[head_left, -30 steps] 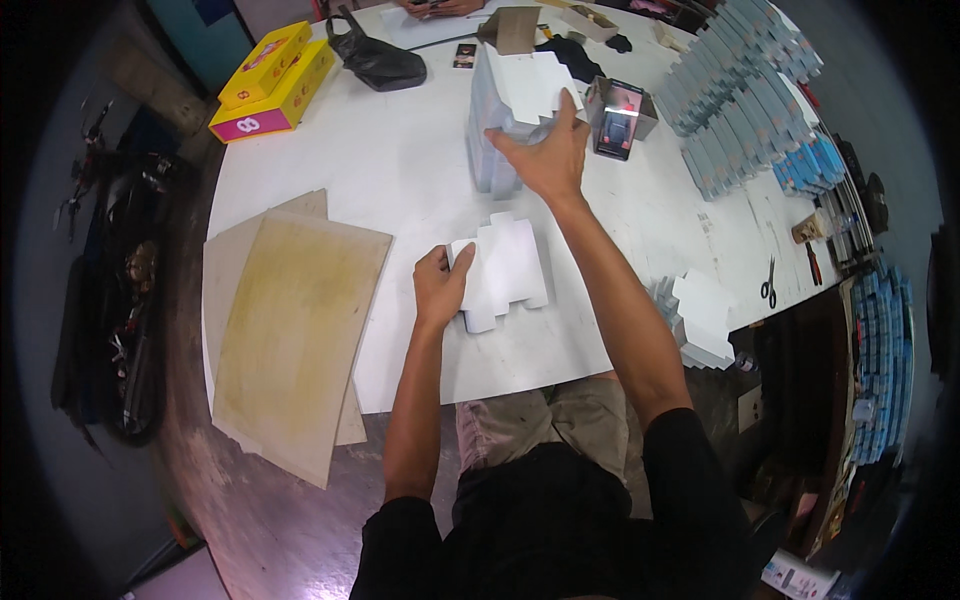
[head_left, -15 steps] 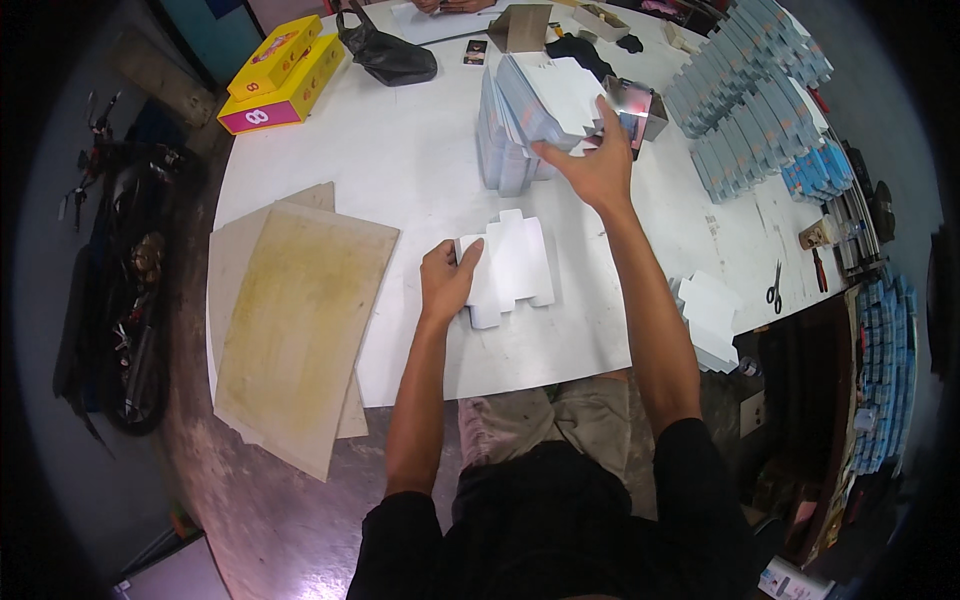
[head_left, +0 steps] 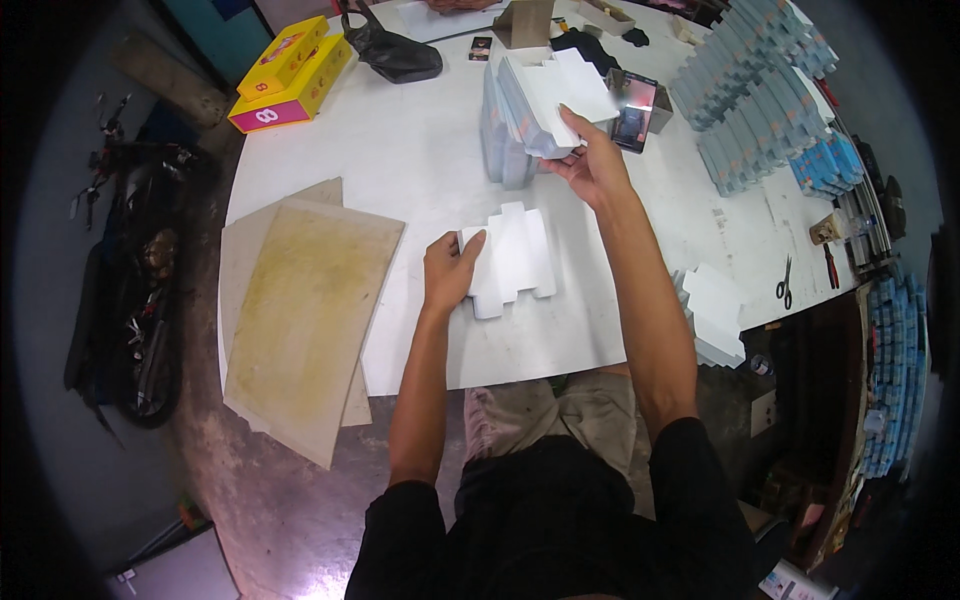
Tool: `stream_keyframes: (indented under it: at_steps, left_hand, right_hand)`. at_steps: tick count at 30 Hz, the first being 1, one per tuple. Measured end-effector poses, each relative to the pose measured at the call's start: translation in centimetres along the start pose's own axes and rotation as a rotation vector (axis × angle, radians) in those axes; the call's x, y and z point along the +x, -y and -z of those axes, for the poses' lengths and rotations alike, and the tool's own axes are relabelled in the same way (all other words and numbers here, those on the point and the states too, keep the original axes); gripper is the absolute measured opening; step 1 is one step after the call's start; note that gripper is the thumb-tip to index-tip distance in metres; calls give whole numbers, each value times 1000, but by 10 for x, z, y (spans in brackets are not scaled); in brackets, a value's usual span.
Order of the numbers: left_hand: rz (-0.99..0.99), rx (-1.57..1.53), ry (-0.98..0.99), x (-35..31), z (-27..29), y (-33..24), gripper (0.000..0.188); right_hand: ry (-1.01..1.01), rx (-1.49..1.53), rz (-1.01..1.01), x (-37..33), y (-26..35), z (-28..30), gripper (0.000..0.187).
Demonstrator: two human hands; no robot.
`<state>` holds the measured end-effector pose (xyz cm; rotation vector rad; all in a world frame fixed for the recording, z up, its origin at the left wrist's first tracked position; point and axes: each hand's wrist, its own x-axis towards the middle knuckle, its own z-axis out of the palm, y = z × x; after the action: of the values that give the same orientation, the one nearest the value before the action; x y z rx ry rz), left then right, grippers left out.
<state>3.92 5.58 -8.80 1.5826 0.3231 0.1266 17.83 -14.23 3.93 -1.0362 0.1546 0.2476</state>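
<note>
A small stack of flat, die-cut white carton blanks point(head_left: 514, 255) lies on the table in front of me. My left hand point(head_left: 452, 268) is closed on its left edge, thumb on top. Farther off stands a taller pile of carton blanks point(head_left: 550, 95), white on top with pale blue-grey edges. My right hand point(head_left: 595, 160) grips this pile at its near right corner, thumb on the upper face and fingers beneath. Its fingertips are partly hidden under the blanks. Another stack of white blanks point(head_left: 712, 310) sits by the table's right edge, beside my right forearm.
Brown boards point(head_left: 310, 300) overhang the table's left edge. Yellow boxes point(head_left: 290, 75) and a black bag point(head_left: 395, 52) stand at the back left. Rows of blue-grey cartons point(head_left: 755, 120) fill the far right, with scissors point(head_left: 785, 283) nearer. A phone point(head_left: 635, 115) leans behind the pile. Another person's hands point(head_left: 460, 5) show at the top.
My right hand has shifted from spanning the pile's near end to gripping its corner, thumb now on top. My left hand stays on the small stack. The whole view has shifted slightly.
</note>
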Motion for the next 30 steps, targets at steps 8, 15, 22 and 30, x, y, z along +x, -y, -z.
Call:
stream_keyframes:
  at_steps: [8, 15, 22, 30]
  left_hand:
    - [-5, 32, 1, 5, 4, 4, 43]
    - [172, 125, 16, 5, 10, -11, 68]
    - [343, -34, 86, -4, 10, -40, 66]
    - [153, 28, 340, 14, 16, -13, 52]
  right_hand:
    - [11, 84, 36, -16, -11, 12, 51]
    - [31, 124, 38, -105, -46, 41, 54]
    - [-147, 181, -94, -171, -88, 42, 54]
    - [75, -356, -12, -185, -37, 100, 57]
